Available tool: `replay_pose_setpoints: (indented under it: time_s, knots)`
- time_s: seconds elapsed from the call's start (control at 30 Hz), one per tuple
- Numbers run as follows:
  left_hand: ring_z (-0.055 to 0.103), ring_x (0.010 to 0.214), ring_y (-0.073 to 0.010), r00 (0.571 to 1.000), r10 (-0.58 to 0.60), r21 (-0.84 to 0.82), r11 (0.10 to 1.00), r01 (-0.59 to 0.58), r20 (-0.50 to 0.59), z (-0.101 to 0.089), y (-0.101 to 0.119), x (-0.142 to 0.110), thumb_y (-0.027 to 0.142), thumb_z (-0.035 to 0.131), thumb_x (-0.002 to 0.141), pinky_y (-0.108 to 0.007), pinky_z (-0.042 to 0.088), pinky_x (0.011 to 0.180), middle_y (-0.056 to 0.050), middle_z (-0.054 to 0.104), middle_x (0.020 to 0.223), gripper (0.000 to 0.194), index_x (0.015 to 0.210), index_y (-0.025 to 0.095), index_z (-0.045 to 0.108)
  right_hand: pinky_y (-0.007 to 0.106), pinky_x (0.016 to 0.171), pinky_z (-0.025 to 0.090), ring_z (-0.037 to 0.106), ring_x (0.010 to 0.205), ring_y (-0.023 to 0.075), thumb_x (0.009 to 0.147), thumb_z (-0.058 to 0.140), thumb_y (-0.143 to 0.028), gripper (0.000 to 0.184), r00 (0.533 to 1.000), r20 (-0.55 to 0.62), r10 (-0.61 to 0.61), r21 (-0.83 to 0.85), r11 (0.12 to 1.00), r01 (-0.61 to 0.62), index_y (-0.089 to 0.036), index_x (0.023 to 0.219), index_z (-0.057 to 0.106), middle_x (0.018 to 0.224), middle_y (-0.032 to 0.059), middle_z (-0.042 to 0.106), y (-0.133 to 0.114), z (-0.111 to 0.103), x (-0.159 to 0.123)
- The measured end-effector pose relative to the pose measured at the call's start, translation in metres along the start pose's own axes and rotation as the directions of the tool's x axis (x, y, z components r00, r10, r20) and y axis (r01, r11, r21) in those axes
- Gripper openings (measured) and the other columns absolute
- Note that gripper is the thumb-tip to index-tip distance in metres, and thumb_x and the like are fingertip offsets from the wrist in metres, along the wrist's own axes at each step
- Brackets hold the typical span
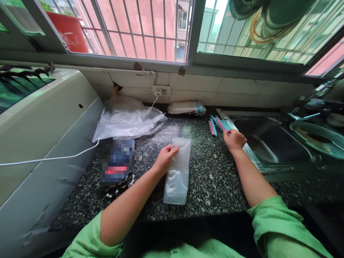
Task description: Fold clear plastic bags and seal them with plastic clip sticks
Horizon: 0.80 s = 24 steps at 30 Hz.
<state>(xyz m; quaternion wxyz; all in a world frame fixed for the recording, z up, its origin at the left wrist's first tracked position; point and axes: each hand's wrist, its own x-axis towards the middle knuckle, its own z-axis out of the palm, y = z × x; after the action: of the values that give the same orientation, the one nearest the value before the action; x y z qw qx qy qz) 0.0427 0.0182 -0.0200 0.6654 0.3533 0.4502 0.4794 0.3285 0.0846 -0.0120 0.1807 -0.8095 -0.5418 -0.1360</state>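
Near the counter's front edge lies a folded clear plastic bag [176, 179], long and narrow. My left hand [166, 157] pinches its upper left edge between thumb and fingers. To the right, my right hand [234, 139] is closed on the near end of a pink bag clip [220, 124], beside the sink. Several other pink and teal bag clips [213, 128] lie around it on the counter. Farther back, against the wall, is a clear packet [185, 108] of folded bags with pink and teal pieces at its right end.
Loose clear plastic sheeting [129, 120] covers the back left of the counter [150, 200]. A blurred-out item [116, 161] with a beaded string lies in front of it. A white cable [80, 156] runs left. The sink [268, 139] and a basket [319, 138] are right.
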Motion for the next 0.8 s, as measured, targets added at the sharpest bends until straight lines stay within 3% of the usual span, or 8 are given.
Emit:
replay_pose_setpoints:
  time_s: [0.13,0.3,0.53,0.67,0.8]
  knots:
    - [0.041,0.041,-0.0063,1.000,-0.006,-0.019,1.000,0.006,-0.009,-0.001,0.001,0.001,0.041,0.072,0.046,-0.019,0.029,0.044,0.005,0.051,0.048,0.035,0.064,0.014,0.059,0.028,0.055,0.030,0.057,0.068,0.0210,0.079,0.047,-0.035,0.029,0.989,-0.112,-0.099,0.109,0.988,0.112,-0.014,0.079,0.067,0.077,0.0118,0.067,-0.008,-0.008,-0.010]
    - [0.042,0.041,-0.0066,0.999,-0.037,-0.029,0.999,0.037,-0.011,-0.002,0.002,0.001,0.039,0.072,0.046,-0.019,0.029,0.044,0.005,0.052,0.048,0.034,0.065,0.015,0.059,0.027,0.058,0.032,0.055,0.066,0.0180,0.080,0.050,-0.037,0.026,0.951,-0.164,-0.260,0.234,0.927,0.294,-0.016,0.077,0.065,0.070,0.0067,0.064,-0.029,-0.022,-0.035]
    - [0.043,0.041,-0.0071,0.998,-0.067,-0.022,0.998,0.067,-0.019,-0.002,0.004,0.002,0.038,0.073,0.043,-0.019,0.030,0.044,0.004,0.053,0.048,0.034,0.063,0.014,0.059,0.024,0.060,0.036,0.052,0.057,0.0126,0.082,0.050,-0.039,0.027,0.844,-0.206,-0.495,0.441,0.723,0.531,-0.017,0.073,0.063,0.062,0.0022,0.060,-0.056,-0.043,-0.079]
    - [0.045,0.042,-0.0075,0.998,-0.063,-0.035,0.997,0.062,-0.016,-0.001,0.004,0.002,0.038,0.074,0.043,-0.020,0.031,0.045,0.003,0.055,0.049,0.034,0.063,0.014,0.060,0.025,0.059,0.037,0.049,0.055,0.0117,0.081,0.053,-0.039,0.024,0.828,-0.153,-0.539,0.554,0.647,0.524,-0.018,0.072,0.061,0.061,0.0015,0.059,-0.063,-0.048,-0.094]
    - [0.044,0.042,-0.0069,0.998,-0.054,-0.045,0.998,0.054,-0.017,0.000,0.005,0.002,0.038,0.075,0.042,-0.020,0.031,0.045,0.004,0.054,0.048,0.034,0.060,0.014,0.059,0.025,0.055,0.037,0.047,0.054,0.0114,0.077,0.056,-0.040,0.023,0.855,0.039,-0.518,0.769,0.562,0.305,-0.019,0.072,0.060,0.061,0.0009,0.057,-0.067,-0.048,-0.101]
